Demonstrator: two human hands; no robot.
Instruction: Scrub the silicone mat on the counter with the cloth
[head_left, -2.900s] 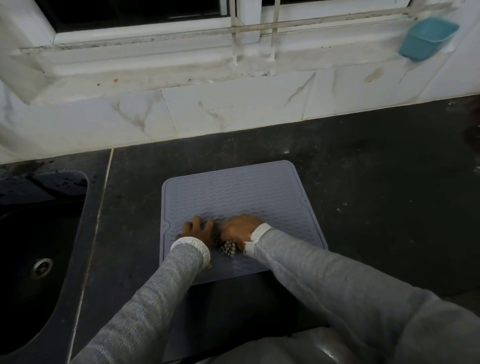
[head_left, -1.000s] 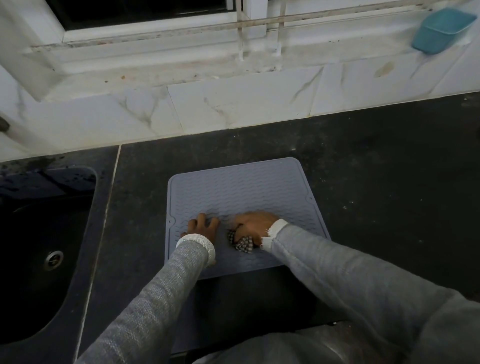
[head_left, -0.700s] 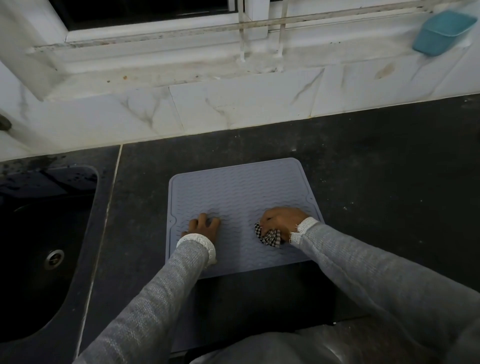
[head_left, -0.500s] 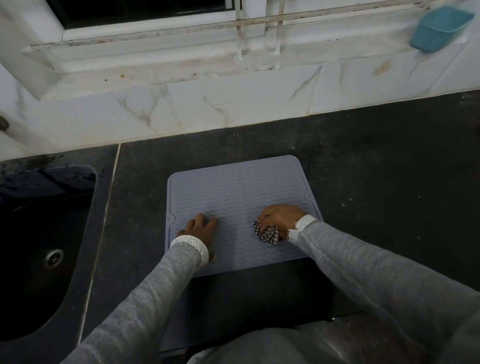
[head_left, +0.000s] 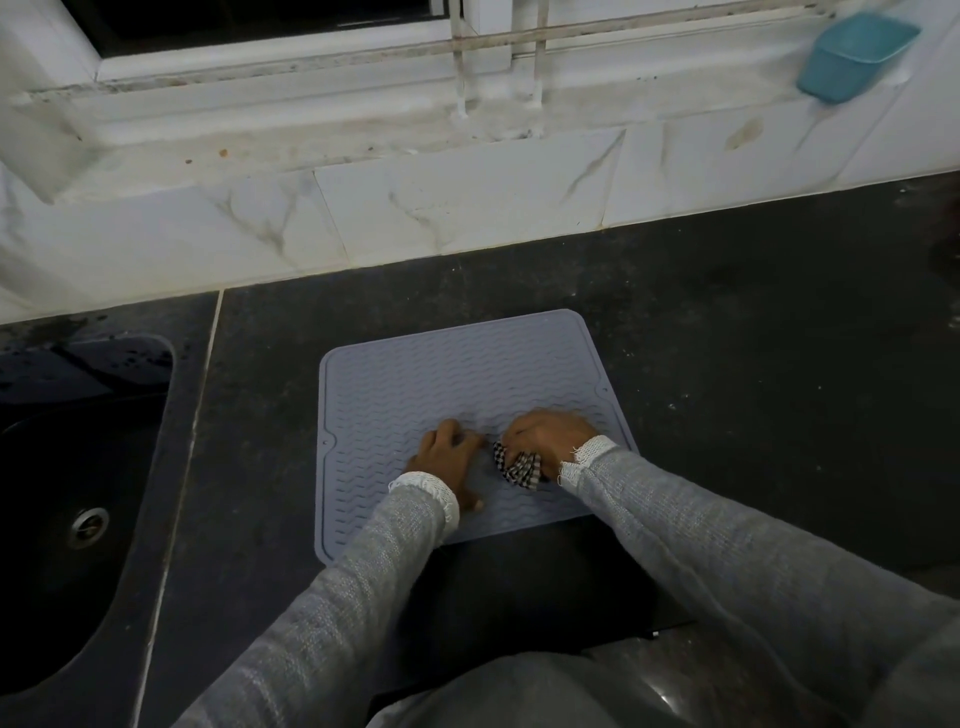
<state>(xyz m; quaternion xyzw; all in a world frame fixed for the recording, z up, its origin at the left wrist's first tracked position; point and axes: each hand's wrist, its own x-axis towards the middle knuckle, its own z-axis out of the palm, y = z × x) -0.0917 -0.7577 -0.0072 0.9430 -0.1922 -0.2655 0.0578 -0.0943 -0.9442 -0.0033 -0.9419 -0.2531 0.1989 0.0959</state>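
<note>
A grey mat (head_left: 457, 384) lay on the dark counter (head_left: 753, 332) beside a sink (head_left: 62, 519); no writing was legible. The left hand (head_left: 447, 460) pressed the mat, fingers spread; the right hand (head_left: 548, 434) gripped the cloth (head_left: 517, 466).

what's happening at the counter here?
A person is scrubbing a grey ribbed silicone mat on the dark stone counter. The right hand grips a bunched black-and-white checked cloth on the mat's near right part. The left hand rests on the mat beside it.

We see a matt, wavy-ribbed silicone mat (head_left: 457, 374), a checked woven cloth (head_left: 517, 466), a dark speckled stone tabletop (head_left: 753, 364).
</note>
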